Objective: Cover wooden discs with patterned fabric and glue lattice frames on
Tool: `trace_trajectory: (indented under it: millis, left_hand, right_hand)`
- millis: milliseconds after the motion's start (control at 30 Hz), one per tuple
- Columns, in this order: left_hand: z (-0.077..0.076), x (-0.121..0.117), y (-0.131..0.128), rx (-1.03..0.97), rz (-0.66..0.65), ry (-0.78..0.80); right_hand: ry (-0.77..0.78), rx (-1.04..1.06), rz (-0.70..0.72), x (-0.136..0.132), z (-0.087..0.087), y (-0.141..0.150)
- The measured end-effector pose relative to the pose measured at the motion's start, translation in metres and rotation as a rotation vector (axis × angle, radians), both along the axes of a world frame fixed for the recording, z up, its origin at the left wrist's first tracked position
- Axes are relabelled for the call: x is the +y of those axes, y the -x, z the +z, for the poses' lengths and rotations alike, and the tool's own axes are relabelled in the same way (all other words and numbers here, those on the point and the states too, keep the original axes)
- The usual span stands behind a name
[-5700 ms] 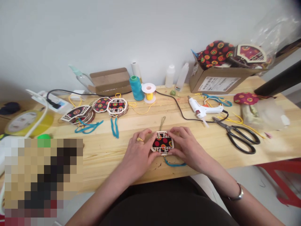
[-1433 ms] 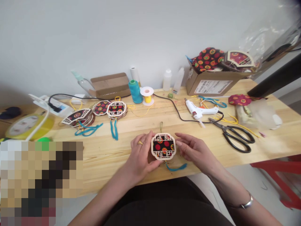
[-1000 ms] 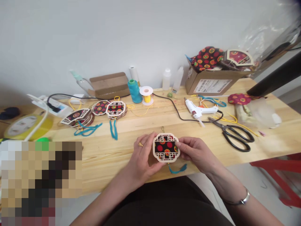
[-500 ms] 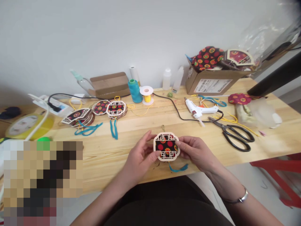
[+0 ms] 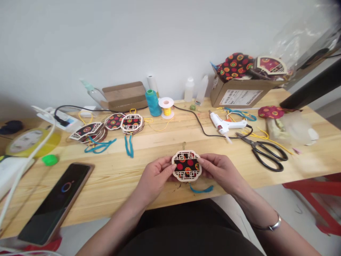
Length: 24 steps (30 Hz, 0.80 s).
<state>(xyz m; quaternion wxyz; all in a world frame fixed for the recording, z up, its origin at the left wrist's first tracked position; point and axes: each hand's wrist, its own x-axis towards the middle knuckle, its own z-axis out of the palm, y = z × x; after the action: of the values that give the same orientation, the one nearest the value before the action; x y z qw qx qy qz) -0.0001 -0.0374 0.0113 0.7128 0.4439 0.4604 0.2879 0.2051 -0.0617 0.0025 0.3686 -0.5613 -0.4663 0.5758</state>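
Wooden table [image 5: 119, 188], 1 latticed ornament [image 5: 187, 165] between left hand [image 5: 157, 176] and right hand [image 5: 220, 170], fingers [image 5: 169, 171] tight on its edges.

Lobed ornament [image 5: 187, 165]: cream lattice [image 5: 188, 174] is bordering black cloth [image 5: 183, 166] bearing red dots and orange medallions. Tassel [image 5: 201, 189]: is showing blue. Thread cone [image 5: 152, 104]: is displaying turquoise. Glue gun [image 5: 236, 124]: is showing mostly white.

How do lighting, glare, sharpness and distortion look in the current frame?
Head view, middle: light soft and fairly even, the ornament fairly clear, though print on the box label is too soft to read; head view, edges: glare on the bracelet, the phone looks stretched, the top right corner darkens.
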Motion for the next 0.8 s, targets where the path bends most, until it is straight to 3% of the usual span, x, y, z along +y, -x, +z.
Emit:
trace_trajectory:
  millis: [100, 167, 233, 333, 500, 700, 800]
  left_hand:
    - [0.001, 0.002, -0.001, 0.026, 0.032, 0.001]
    - [0.001, 0.004, -0.002, 0.036, 0.036, -0.005]
    - [0.001, 0.007, -0.003, 0.047, 0.031, -0.013]
    - [0.001, 0.009, -0.004, 0.092, 0.011, -0.031]
    - [-0.002, 0.009, -0.003, 0.234, -0.012, -0.149]
    - [-0.002, 0.011, 0.0, 0.731, -0.076, -0.682]
    - [-0.005, 0.011, 0.005, 0.858, -0.02, -0.833]
  right_hand:
    - [-0.289, -0.322, -0.092, 0.0, 0.002, 0.0]
    - [-0.507, -0.538, -0.022, -0.001, 0.004, 0.001]
    - [-0.625, -0.664, 0.126, 0.0, 0.007, 0.003]
    - [-0.664, -0.758, 0.258, 0.002, 0.009, 0.009]
    - [-0.677, -0.809, 0.29, 0.006, 0.004, 0.016]
    - [-0.692, -0.808, 0.301, 0.008, 0.0, 0.017]
    - [-0.688, -0.802, 0.31, 0.008, 0.001, 0.017]
